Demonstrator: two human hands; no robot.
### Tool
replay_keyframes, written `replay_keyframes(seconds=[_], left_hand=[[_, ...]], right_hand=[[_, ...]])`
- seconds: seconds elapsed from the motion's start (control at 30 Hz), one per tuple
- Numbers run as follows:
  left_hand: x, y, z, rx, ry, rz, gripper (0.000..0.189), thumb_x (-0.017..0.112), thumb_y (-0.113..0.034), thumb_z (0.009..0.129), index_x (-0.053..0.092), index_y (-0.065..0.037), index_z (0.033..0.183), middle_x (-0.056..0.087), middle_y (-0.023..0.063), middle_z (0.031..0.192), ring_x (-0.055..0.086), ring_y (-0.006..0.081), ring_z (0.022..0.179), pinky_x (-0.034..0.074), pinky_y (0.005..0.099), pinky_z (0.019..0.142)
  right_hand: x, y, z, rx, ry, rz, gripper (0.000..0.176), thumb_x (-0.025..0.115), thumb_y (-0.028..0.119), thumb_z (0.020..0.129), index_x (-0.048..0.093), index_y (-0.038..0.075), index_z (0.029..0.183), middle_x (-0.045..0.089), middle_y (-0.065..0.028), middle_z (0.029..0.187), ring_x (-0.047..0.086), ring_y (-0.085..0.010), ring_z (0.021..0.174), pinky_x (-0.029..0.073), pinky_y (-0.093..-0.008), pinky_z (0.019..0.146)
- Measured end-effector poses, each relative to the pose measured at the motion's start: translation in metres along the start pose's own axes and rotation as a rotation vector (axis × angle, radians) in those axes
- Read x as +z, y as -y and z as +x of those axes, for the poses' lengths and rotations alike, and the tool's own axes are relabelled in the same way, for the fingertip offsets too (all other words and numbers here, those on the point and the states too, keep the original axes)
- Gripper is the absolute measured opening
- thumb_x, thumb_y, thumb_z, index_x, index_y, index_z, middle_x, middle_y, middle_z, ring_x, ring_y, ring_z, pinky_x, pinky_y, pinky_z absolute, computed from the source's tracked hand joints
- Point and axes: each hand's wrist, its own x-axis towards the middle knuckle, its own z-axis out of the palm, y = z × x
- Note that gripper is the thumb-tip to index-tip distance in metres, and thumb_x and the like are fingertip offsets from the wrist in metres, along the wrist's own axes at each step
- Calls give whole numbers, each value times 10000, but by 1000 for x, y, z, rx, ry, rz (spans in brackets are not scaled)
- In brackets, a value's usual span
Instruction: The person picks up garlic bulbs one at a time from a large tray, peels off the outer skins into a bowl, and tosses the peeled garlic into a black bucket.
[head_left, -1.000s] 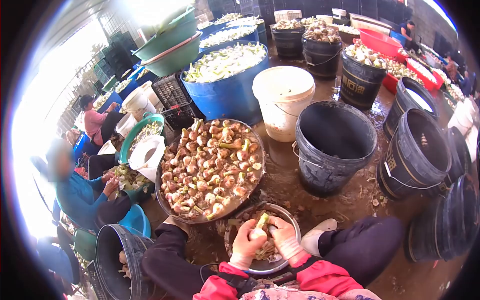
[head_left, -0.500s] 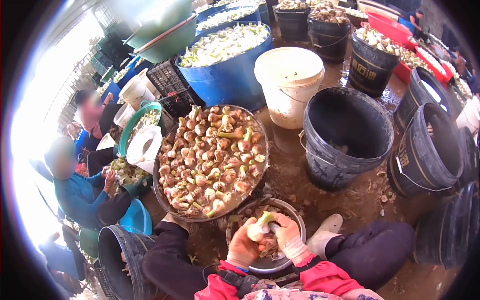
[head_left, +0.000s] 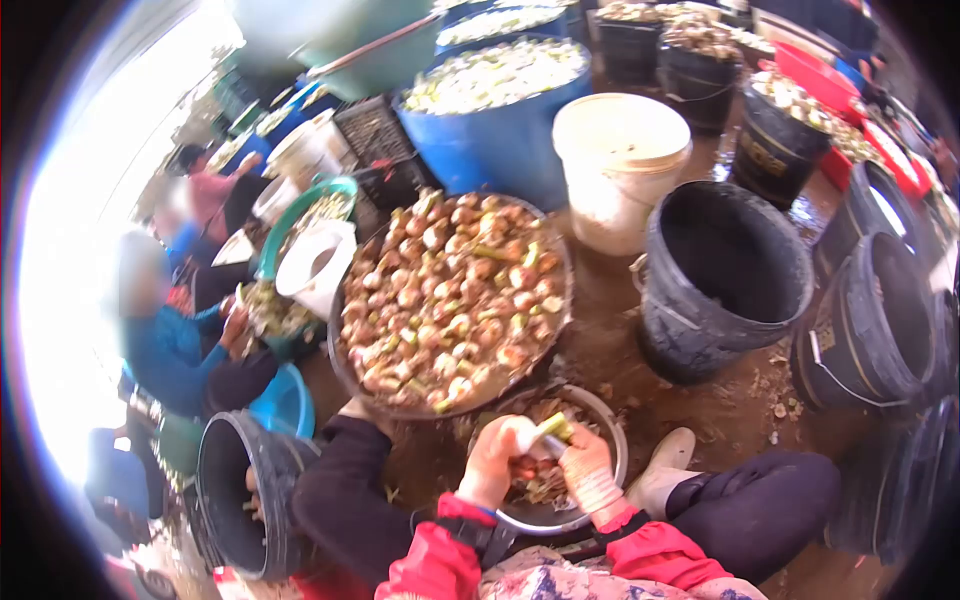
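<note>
My left hand (head_left: 490,463) is closed around a pale garlic bulb (head_left: 520,436), its green stem (head_left: 556,428) pointing up and to the right. At the stem, the fingers of my right hand (head_left: 588,462) are closed; a small greyish thing between them is too blurred to name. Both hands are over a metal bowl (head_left: 618,440) with peelings (head_left: 545,488) in it. Beyond them stands a wide round tub (head_left: 338,350) heaped with unpeeled garlic bulbs (head_left: 450,290).
A black bucket (head_left: 720,270) and a white bucket (head_left: 620,170) stand beyond the bowl. Blue tubs (head_left: 480,130) of peeled garlic are behind. More black buckets (head_left: 860,330) line the right. A co-worker in blue (head_left: 170,350) sits at left, another in pink (head_left: 210,200) behind.
The view has shifted, so the tub and buckets appear farther right. The garlic has turned in my hands, its stem now tilted more to the right.
</note>
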Motion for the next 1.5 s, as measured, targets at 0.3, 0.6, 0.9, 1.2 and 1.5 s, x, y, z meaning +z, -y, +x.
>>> replay_keyframes(seconds=[0.3,0.6,0.9,1.2,1.5], left_hand=[[11,20,-3,578,-210,519,1005,842,-401,648,283,34,1361,518,123,1112,538,200,978,471,308,822],[11,-1,-17,43,-259,-116,294,622,-376,884,561,-88,876,608,21,725,549,99,548,430,224,467],[-11,-12,-23,295,-210,-318,317,653,-316,877,615,-8,940,645,58,865,617,158,779,497,296,753],[-15,-21,-35,452,-128,628,237,724,-49,784,655,3,1004,604,59,955,586,149,856,476,261,761],[-16,-16,-26,285,-112,-224,295,668,-34,834,591,-35,1118,640,87,999,621,194,899,516,327,824]], right_hand=[[14,14,-10,34,-8,11,211,589,-9,835,630,2,1042,651,-51,878,608,-124,702,495,-228,612],[-6,4,0,-19,7,-153,186,610,24,843,637,24,1027,649,-29,917,614,-107,786,529,-246,616],[-40,41,5,-127,-156,240,119,571,44,864,630,53,967,654,-65,821,617,-170,641,510,-259,566],[-8,15,-8,-151,191,-580,468,491,-62,779,555,53,1228,615,-138,1176,587,-232,1082,430,-271,928],[-8,44,-5,-105,31,139,258,515,-18,894,582,-9,1144,637,-87,936,613,-149,766,508,-250,726]])
